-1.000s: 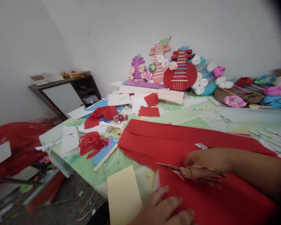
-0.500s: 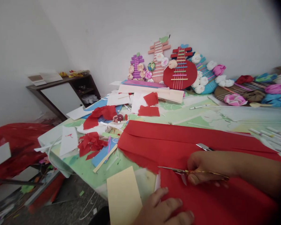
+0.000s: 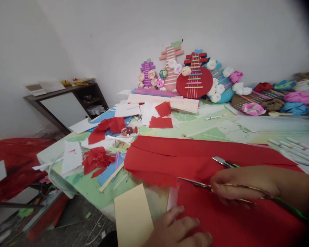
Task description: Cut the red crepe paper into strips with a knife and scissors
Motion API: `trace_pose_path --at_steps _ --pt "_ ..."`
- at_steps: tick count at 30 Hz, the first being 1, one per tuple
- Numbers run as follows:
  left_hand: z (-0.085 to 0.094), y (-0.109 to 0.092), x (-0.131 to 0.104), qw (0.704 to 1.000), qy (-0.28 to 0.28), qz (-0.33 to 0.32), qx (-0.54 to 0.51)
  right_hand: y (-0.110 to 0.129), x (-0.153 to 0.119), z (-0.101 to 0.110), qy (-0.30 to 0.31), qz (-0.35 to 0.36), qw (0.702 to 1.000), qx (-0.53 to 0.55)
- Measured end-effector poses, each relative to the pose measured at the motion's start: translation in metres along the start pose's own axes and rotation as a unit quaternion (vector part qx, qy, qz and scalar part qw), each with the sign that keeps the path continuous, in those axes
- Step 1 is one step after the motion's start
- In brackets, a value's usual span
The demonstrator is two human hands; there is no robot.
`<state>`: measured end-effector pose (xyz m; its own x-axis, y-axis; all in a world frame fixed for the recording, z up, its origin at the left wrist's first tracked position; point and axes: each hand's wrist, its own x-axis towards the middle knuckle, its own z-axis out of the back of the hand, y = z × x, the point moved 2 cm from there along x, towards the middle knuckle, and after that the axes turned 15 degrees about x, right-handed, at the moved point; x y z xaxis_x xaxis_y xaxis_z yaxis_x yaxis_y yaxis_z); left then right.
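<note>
My right hand (image 3: 237, 190) grips a pair of scissors (image 3: 195, 182) with gold-coloured handles, its blades pointing left at the edge of a red sheet (image 3: 237, 223), which may be cloth or crepe paper. The sheet is split by a cut between its upper folded part (image 3: 164, 164) and the part nearer me. Spread and flat, my left hand (image 3: 180, 228) presses on the near part's left edge. A utility knife (image 3: 221, 162) with a green and black body lies on the red sheet, partly hidden under my right hand and wrist.
A cream card (image 3: 134, 216) lies at the near table edge. Red scraps (image 3: 98, 159) and a blue piece (image 3: 109, 175) clutter the left. Craft instruments with paper flowers, including a red one (image 3: 195, 82), lean on the wall. White-barrelled markers (image 3: 293, 149) lie at right.
My right hand and the scissors have shifted slightly right along the sheet, with the handles spread farther apart. More of the knife shows. My left hand stays almost in place.
</note>
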<state>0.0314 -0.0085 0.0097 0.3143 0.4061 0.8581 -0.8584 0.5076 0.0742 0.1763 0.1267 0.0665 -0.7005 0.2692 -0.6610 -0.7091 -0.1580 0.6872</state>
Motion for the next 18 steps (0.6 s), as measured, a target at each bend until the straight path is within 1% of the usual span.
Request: trace_pose_path --at_steps 3,7,10,12,14,18 --pt "0.000 -0.001 -0.001 1.000 -0.005 -0.009 -0.017 -0.003 0.005 -0.004 0.020 -0.021 0.999 0.027" --pt "0.000 -0.003 -0.008 0.999 0.005 -0.030 -0.015 -0.007 0.014 -0.008 0.012 -0.044 0.997 0.055" --pt "0.000 -0.005 -0.019 0.999 0.015 -0.037 0.000 -0.009 0.016 -0.010 0.020 -0.036 0.998 0.044" --pt "-0.002 -0.009 -0.028 0.997 0.034 -0.061 0.019 -0.010 0.014 -0.011 0.019 -0.042 0.998 0.032" --pt "-0.006 -0.014 -0.037 0.993 0.066 -0.089 0.037 -0.008 0.012 -0.012 0.006 -0.048 0.999 0.021" --pt "-0.014 -0.024 -0.054 0.986 0.122 -0.099 0.055 -0.005 0.012 -0.014 -0.005 -0.034 0.999 0.017"
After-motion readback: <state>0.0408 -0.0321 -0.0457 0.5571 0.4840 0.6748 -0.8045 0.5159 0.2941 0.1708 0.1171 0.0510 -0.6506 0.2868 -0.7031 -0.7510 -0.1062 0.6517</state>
